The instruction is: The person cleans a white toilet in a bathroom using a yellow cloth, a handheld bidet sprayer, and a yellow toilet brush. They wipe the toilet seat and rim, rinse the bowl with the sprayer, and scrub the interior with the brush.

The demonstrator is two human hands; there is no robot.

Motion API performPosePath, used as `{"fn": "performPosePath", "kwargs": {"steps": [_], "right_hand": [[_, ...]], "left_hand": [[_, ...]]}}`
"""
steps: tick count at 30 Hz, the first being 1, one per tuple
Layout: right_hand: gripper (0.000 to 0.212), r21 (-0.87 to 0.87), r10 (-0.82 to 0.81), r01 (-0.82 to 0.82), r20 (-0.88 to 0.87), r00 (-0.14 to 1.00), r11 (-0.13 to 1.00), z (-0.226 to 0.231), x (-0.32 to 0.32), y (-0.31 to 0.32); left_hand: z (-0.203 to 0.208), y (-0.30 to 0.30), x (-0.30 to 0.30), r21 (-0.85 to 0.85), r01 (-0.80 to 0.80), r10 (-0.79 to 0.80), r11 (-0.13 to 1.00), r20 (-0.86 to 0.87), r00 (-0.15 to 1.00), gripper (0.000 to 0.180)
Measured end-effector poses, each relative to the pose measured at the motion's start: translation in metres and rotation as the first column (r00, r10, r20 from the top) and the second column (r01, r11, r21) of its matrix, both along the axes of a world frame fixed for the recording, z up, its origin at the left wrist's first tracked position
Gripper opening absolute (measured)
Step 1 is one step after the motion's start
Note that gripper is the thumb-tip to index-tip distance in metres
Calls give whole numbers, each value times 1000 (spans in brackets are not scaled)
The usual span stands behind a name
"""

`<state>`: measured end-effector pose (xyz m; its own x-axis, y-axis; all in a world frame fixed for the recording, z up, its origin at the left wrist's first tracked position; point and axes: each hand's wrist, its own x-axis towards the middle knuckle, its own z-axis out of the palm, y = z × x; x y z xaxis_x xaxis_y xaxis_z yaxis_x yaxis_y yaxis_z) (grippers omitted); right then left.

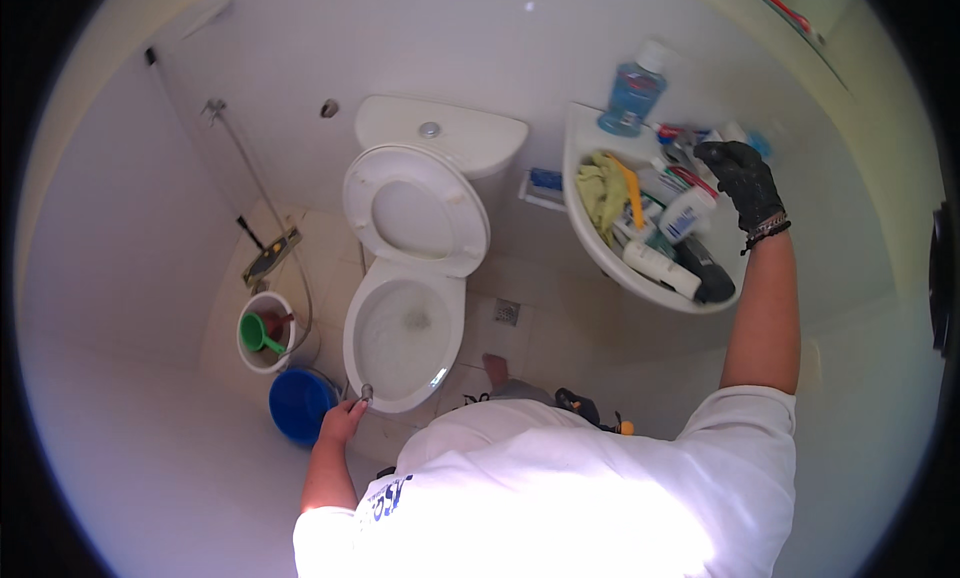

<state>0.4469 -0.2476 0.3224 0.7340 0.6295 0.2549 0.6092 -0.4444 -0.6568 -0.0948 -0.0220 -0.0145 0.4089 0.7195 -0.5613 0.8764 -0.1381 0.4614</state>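
My bare left hand (345,419) is closed around a small silvery spray nozzle (366,392), just over the front rim of the toilet bowl (355,313). The toilet's seat and lid (358,203) stand raised against the tank. In a black glove, my right hand (741,178) has its fingers curled at the back right of the corner sink (583,213); what they grip, if anything, is hidden. Close by, the basin is heaped with a white bottle (688,213), a white tube (660,268), a dark bottle (706,268) and a yellow-green cloth (600,193).
A blue mouthwash bottle (632,96) stands on the sink's back edge. Left of the toilet are a white bucket (249,328) with a green dipper (257,332), a blue basin (302,406), a floor squeegee (271,257) and a hanging hose (252,163). A drain (507,312) lies in the floor.
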Motion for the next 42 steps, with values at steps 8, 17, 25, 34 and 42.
{"fn": "performPosePath", "kwargs": {"steps": [8, 17, 25, 34, 42], "right_hand": [[32, -335, 75, 17, 259, 963, 942, -52, -8, -68], [18, -419, 381, -239, 296, 876, 876, -113, -12, 24], [18, -523, 566, -375, 273, 778, 766, -93, 11, 117], [20, -508, 695, -508, 297, 655, 695, -99, 23, 166], [20, -505, 724, -547, 267, 636, 668, -97, -2, 164]], "left_hand": [[-1, 21, 20, 13, 74, -74, 997, 22, 997, 55], [18, 8, 29, -71, -118, 117, 990, -23, 993, 61], [-12, -47, 31, -125, -349, 344, 929, -61, 937, 60], [-12, -64, 44, -157, -405, 395, 901, -91, 914, 63], [-11, -58, 36, -170, -392, 387, 904, -61, 920, 66]]}}
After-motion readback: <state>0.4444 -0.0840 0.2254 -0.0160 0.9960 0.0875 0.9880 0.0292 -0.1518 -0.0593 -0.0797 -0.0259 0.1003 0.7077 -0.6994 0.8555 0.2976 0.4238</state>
